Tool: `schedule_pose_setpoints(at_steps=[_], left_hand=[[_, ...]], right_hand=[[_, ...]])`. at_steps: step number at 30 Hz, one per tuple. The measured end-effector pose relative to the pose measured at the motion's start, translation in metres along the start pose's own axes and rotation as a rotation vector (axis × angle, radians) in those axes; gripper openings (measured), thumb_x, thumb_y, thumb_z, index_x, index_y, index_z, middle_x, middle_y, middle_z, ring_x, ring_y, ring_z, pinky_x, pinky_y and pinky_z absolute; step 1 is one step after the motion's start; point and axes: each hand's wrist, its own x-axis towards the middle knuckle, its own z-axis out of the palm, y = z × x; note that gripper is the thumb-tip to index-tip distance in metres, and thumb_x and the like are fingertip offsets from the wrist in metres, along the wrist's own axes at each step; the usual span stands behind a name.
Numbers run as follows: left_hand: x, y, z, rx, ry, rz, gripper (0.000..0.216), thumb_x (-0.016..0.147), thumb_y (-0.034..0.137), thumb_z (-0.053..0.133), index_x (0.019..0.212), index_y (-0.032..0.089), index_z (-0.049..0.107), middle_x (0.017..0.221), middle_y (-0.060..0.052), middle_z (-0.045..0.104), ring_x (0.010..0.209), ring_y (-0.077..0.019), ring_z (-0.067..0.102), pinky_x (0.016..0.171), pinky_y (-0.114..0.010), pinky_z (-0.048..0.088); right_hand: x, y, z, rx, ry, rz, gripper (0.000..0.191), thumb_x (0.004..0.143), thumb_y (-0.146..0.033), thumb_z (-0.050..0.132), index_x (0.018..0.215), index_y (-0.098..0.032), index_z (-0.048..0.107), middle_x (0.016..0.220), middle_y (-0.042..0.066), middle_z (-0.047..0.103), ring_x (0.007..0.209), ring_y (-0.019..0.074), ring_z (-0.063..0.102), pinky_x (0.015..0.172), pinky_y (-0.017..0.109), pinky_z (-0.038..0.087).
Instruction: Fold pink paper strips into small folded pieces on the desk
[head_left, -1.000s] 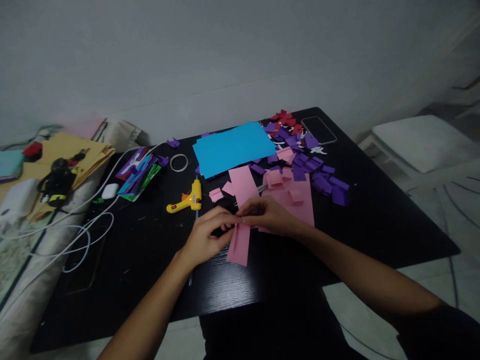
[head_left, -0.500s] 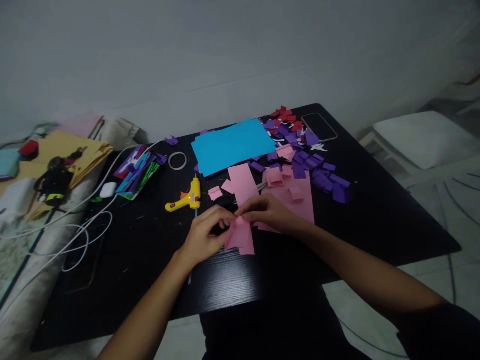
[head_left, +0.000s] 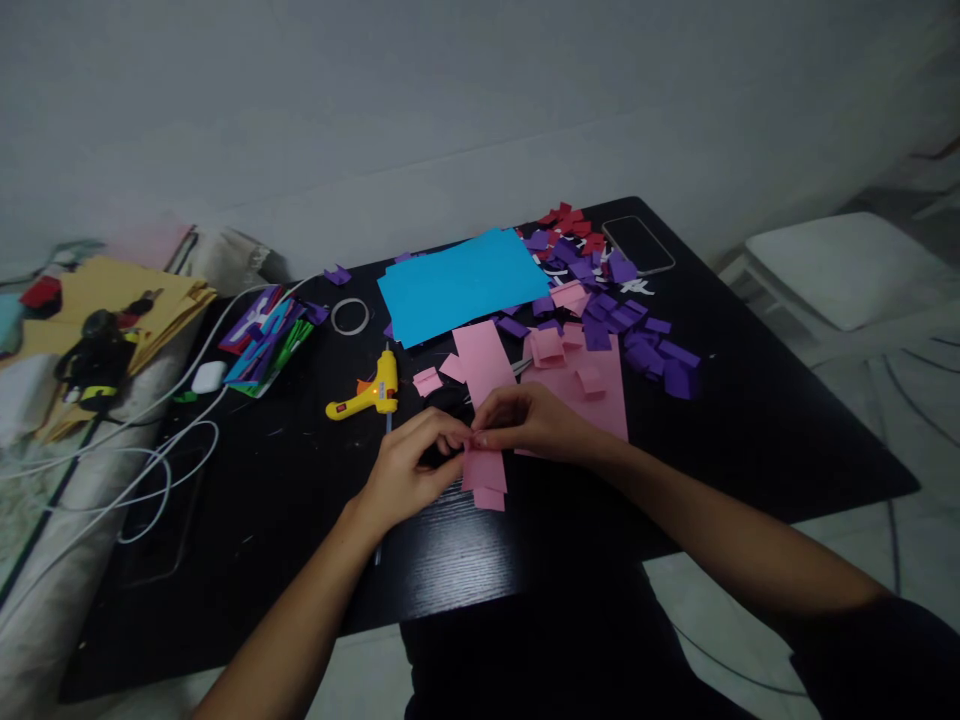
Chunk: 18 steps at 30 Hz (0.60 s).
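Observation:
Between my two hands, over the front of the black table, is a small piece of pink paper with a fold near its top. My left hand pinches its upper left edge, and my right hand pinches its upper right edge. Another pink piece shows below it. Just beyond my fingers lies a pink paper strip. Scissors lie partly hidden behind my hands. To the right, a larger pink sheet carries several small folded pink pieces.
A yellow glue gun lies left of my hands. Blue sheets are stacked at the back, beside purple folded pieces and red ones. Tape, a phone, colored strips and white cables lie around.
The pink paper in my fingers has turned slightly and now hangs straighter, its fold more pressed together. Both hands stay in nearly the same place; the view has shifted a little.

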Motion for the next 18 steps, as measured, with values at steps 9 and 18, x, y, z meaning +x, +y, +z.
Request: schedule_pose_setpoints(at_steps=[9,18], left_hand=[[0.0009,0.0008,0.0005,0.038,0.026,-0.014,0.009,0.09,0.013,0.074,0.094,0.017,0.068,0.084,-0.002,0.068,0.07,-0.0115,0.063,0.063,-0.024,0.055],[0.0001,0.0034,0.002,0.046,0.117,0.062,0.009,0.088,0.009,0.076,0.087,0.017,0.072,0.086,-0.005,0.074,0.076,-0.0139,0.072,0.065,-0.025,0.057]], right_hand=[[-0.002,-0.0013,-0.0015,-0.161,0.0,-0.097,0.012,0.08,-0.025,0.085,0.089,-0.019,0.081,0.086,0.002,0.079,0.08,0.0142,0.073,0.077,0.026,0.057],[-0.0024,-0.0031,0.0015,-0.098,0.029,-0.104,0.01,0.079,-0.025,0.085,0.086,-0.02,0.081,0.086,0.001,0.08,0.08,0.014,0.074,0.077,0.026,0.058]])
